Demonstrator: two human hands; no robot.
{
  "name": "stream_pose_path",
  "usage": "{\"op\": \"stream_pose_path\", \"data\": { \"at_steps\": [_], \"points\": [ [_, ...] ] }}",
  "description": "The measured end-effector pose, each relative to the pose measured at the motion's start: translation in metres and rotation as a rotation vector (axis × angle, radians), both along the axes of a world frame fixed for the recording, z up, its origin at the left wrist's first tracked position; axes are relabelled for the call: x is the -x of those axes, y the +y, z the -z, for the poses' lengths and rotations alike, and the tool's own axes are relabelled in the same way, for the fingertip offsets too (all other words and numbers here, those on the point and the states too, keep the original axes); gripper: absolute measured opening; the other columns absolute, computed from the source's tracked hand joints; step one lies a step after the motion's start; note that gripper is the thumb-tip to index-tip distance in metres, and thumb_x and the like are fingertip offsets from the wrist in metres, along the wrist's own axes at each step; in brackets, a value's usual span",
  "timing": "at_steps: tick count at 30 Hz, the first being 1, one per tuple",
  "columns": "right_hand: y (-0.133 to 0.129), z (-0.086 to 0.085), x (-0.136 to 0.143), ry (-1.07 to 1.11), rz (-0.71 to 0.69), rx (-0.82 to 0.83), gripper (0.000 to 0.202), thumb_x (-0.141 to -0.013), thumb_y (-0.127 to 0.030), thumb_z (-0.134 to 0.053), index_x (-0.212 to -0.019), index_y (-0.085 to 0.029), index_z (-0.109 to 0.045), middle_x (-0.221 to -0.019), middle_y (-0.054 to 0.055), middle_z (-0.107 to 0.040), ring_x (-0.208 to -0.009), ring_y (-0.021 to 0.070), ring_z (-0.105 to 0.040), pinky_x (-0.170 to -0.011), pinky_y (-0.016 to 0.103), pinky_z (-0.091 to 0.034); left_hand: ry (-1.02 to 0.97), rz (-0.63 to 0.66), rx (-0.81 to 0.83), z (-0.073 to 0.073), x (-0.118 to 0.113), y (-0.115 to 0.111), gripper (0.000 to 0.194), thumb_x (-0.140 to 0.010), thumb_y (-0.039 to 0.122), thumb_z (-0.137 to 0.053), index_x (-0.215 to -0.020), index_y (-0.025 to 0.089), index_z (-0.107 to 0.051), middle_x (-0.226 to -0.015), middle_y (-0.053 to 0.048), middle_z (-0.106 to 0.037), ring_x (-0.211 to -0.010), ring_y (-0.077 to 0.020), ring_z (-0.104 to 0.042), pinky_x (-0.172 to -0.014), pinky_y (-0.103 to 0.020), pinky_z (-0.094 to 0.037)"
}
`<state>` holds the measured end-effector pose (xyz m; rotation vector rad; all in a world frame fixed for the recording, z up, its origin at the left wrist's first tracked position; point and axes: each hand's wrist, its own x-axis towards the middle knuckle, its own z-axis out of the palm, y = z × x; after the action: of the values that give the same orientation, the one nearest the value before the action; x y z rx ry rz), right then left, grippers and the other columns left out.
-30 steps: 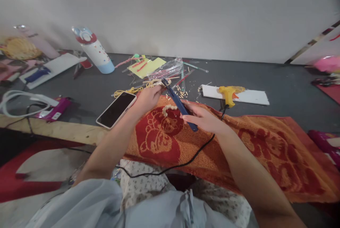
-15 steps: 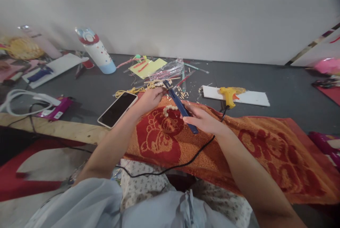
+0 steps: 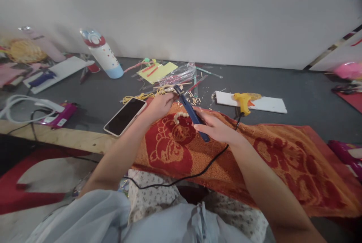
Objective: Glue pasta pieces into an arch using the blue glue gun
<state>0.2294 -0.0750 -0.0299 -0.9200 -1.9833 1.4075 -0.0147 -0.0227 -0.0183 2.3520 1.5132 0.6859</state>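
Observation:
My right hand (image 3: 210, 124) is wrapped round a long blue hand tool (image 3: 190, 111). The tool slants up and away, and its dark narrow end lies by the fingertips of my left hand (image 3: 163, 104). Those fingers are pinched together at that end; what they hold is too small to make out. Short pale stick pieces (image 3: 194, 101) lie scattered just beyond the tool. A curved chain of small pale pieces (image 3: 180, 116) rests on the orange and red towel (image 3: 226, 171), below the tool and between my hands.
A phone (image 3: 125, 117) lies left of my left forearm, beside yellow cord (image 3: 132, 97). Farther back are a white bottle (image 3: 103, 56), yellow paper (image 3: 157, 72) and clear plastic wrap (image 3: 181, 73). A yellow glue gun (image 3: 243, 101) sits on a white board (image 3: 270, 104); its black cable (image 3: 209, 167) crosses the towel.
The lower end of the blue tool has shifted very slightly up and left in my right hand. My left hand has stayed almost still.

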Motion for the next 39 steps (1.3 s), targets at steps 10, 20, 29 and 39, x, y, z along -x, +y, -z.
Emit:
{"op": "stream_pose_path", "data": {
  "at_steps": [10,20,29,39],
  "points": [
    [0.002,-0.005,0.002,-0.021,0.223,0.052,0.040,-0.088,-0.040,-0.053,-0.122,-0.017,-0.055,-0.088,0.005,-0.062,-0.080,0.0201,-0.057,-0.075,0.037,-0.050,0.104,-0.097,-0.346,-0.004,-0.006,-0.010,0.029,-0.094,0.023,-0.043,-0.118,0.019,-0.059,-0.118,-0.012,-0.065,-0.114,-0.0245,-0.058,-0.101,-0.039,-0.043],
    [0.012,0.006,0.005,0.182,0.469,0.178,0.023,-0.084,-0.043,-0.057,-0.095,-0.023,-0.052,-0.078,0.000,-0.054,-0.068,0.0150,-0.053,-0.062,0.030,-0.044,0.248,-0.029,0.047,0.024,-0.011,0.009,0.026,-0.090,0.022,-0.046,-0.101,0.019,-0.069,-0.099,-0.009,-0.069,-0.092,-0.0208,-0.064,-0.080,-0.031,-0.048],
    [0.011,0.009,0.006,0.212,0.444,0.093,0.021,-0.085,-0.041,-0.056,-0.093,-0.022,-0.053,-0.072,-0.002,-0.053,-0.066,0.0139,-0.051,-0.061,0.029,-0.042,0.327,-0.062,0.115,0.022,-0.017,0.010,0.029,-0.093,0.023,-0.044,-0.107,0.020,-0.070,-0.104,-0.008,-0.068,-0.091,-0.0202,-0.065,-0.077,-0.029,-0.048],
    [0.007,0.002,0.001,-0.089,0.414,-0.226,0.040,-0.089,-0.038,-0.050,-0.124,-0.018,-0.053,-0.109,0.009,-0.065,-0.100,0.0267,-0.060,-0.089,0.043,-0.048,0.034,-0.006,-0.236,0.017,-0.003,0.006,0.027,-0.095,0.034,-0.049,-0.100,0.019,-0.071,-0.100,-0.007,-0.073,-0.099,-0.0194,-0.066,-0.086,-0.031,-0.050]
  ]
}}
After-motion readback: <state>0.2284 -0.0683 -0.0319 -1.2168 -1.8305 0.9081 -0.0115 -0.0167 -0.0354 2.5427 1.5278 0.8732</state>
